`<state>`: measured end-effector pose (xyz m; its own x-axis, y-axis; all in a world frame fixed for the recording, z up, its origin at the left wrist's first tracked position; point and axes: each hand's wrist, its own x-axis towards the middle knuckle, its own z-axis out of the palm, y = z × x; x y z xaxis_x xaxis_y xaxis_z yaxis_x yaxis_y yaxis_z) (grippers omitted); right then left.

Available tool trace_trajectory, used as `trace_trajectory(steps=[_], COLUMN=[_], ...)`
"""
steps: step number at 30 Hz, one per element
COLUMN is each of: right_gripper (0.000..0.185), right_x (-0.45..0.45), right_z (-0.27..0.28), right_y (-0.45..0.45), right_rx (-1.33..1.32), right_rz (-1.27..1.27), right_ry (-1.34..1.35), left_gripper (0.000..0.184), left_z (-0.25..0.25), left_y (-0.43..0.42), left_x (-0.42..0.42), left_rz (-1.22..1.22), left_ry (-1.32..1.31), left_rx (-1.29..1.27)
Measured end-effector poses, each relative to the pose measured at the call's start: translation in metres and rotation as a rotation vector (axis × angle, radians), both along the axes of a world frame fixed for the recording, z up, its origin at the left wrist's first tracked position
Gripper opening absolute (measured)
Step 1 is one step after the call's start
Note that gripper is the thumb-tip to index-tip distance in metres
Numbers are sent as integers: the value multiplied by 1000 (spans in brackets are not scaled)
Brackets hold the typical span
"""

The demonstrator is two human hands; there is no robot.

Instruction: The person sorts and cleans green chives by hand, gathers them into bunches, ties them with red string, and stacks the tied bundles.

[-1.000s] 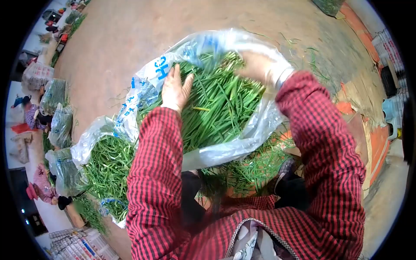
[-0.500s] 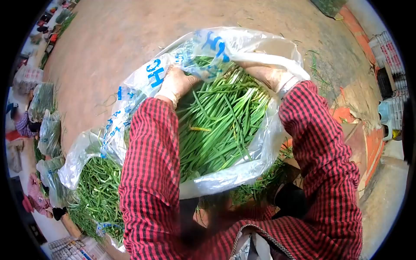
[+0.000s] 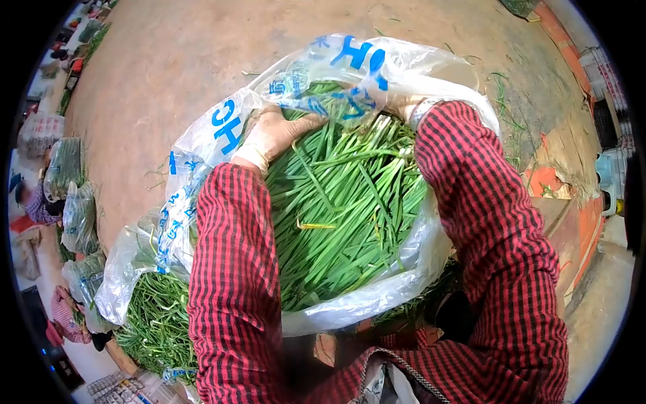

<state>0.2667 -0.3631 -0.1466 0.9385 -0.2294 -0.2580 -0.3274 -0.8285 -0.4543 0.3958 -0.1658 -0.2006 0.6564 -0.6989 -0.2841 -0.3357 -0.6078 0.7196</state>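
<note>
A clear plastic bag (image 3: 363, 306) with blue print lies wide open, filled with long green stalks (image 3: 336, 215). My left hand (image 3: 276, 135), in a pale glove, is inside the bag's upper left rim. Its thumb points right over the stalks, apart from the fingers, which are partly under the plastic. At the upper right, my right hand (image 3: 402, 106) is mostly covered by the bag's folded film and reaches the pale stalk ends; its fingers are hidden.
A second bag of loose greens (image 3: 158, 316) stands at the lower left. Filled bags (image 3: 79, 219) line the left side near two other people. Cardboard (image 3: 555, 212) and orange sheeting lie at the right, with scattered green scraps on the floor.
My right hand has gone from above the stalks to under the film at the upper right. My left hand has slid under the rim. The bag's far edge now folds inward over the stalks.
</note>
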Motion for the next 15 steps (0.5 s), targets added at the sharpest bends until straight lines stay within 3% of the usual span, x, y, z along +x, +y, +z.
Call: trace_trajectory(steps=[2,4,6,7,10,11,13,14,15], right_gripper=[42,40,39,38,36,36,35,36,37], right_x=[6,9,9,8,3,2,1,2,2], right_z=[1,9,22,32,62,70,76,64,52], right_y=[6,15,28,36,58,64,71,69,67], right_rx=[-55,-112,-174,-204,-303,-341,-395,-412,-435], right_rz=[28,77,143,182,312,359,434,475,514], right_ry=[20,28,37,36,41,40,-14,-126,-239], left_gripper=[86,86,87,82,74,63,59,55,48], left_z=[11,20,16,16,31,29,52,60,53], left_y=[-4,-7,-11,-16,-11,-11,-5,1,8], left_x=[-15,-21,-27,-26,-41,-42,-53,-59,-63], left_rz=[-59,-188,-174,-307,-254,-242,-185,-129,-82], left_ry=[25,-177,-107,-265,-461,-618,-564,-502,-690], left_rx=[-158,5,35,-61,22,-61,-42,-19,-129])
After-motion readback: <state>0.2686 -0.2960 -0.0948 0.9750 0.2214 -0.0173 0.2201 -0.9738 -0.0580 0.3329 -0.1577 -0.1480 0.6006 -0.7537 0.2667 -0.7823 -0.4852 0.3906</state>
